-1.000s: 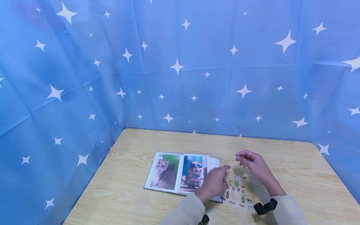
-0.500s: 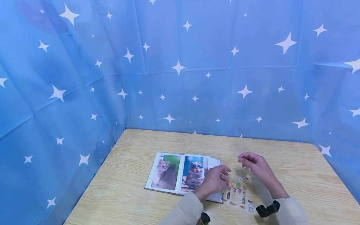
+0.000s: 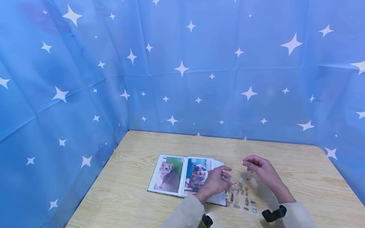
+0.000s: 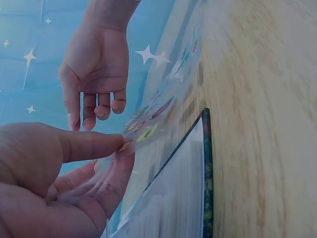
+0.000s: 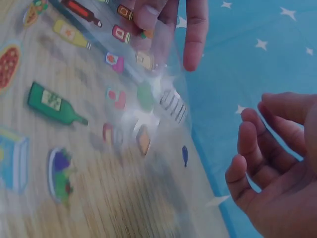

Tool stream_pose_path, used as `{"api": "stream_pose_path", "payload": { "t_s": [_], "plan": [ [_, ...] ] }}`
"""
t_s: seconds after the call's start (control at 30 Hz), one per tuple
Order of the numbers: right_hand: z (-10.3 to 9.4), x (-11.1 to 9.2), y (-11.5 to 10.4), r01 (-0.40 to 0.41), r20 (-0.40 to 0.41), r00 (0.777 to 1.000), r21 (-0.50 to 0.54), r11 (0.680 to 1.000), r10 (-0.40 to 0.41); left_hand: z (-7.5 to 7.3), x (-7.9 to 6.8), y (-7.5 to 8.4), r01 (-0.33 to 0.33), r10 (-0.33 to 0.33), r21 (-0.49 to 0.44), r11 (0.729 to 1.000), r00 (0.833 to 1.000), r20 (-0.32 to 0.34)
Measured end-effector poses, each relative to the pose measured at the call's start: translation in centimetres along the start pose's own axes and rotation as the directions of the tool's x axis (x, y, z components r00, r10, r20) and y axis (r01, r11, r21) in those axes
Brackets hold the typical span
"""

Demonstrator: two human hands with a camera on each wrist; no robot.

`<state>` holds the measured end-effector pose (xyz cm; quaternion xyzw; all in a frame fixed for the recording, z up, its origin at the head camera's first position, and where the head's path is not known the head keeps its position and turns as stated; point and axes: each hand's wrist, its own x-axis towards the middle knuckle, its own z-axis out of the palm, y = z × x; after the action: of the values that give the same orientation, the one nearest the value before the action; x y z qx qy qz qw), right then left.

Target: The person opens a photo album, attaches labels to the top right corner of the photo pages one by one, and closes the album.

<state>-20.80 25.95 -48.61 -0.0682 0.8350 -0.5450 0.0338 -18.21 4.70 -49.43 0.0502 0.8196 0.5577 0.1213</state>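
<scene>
The left hand (image 3: 215,182) is pinching a sticker sheet (image 3: 241,195) beside an open album (image 3: 182,177). The right hand (image 3: 261,169) is hovering nearby, its hold unclear.

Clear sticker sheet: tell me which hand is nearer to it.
Left. The left hand pinches the clear sticker sheet at its edge between thumb and fingers; the right hand hangs in the air near its far end, not touching it.

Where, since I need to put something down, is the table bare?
The table looks bare left of the open album, behind it toward the curtain, and right of the right hand and its sleeve. It's crowded along the album's right edge, where the left hand pinches the sticker sheet.
</scene>
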Motion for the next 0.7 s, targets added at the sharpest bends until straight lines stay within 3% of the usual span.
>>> {"api": "stream_pose_path", "payload": {
  "t_s": [0.3,0.6,0.7],
  "plan": [
    [0.4,-0.8,-0.1,0.067,0.041,0.997,-0.028,0.997,-0.066,-0.3,-0.2,-0.2,-0.023,0.021,-0.101,0.995,1.000,-0.021],
    [0.9,-1.6,-1.2,0.209,0.052,0.978,-0.129,0.969,-0.204,-0.5,-0.4,0.3,0.081,-0.078,-0.181,0.980,0.997,0.027],
    [0.9,-1.9,-1.8,0.246,0.039,0.969,-0.183,0.952,-0.243,-0.6,-0.4,0.5,0.085,-0.078,-0.217,0.972,0.996,0.045]
  ]
}}
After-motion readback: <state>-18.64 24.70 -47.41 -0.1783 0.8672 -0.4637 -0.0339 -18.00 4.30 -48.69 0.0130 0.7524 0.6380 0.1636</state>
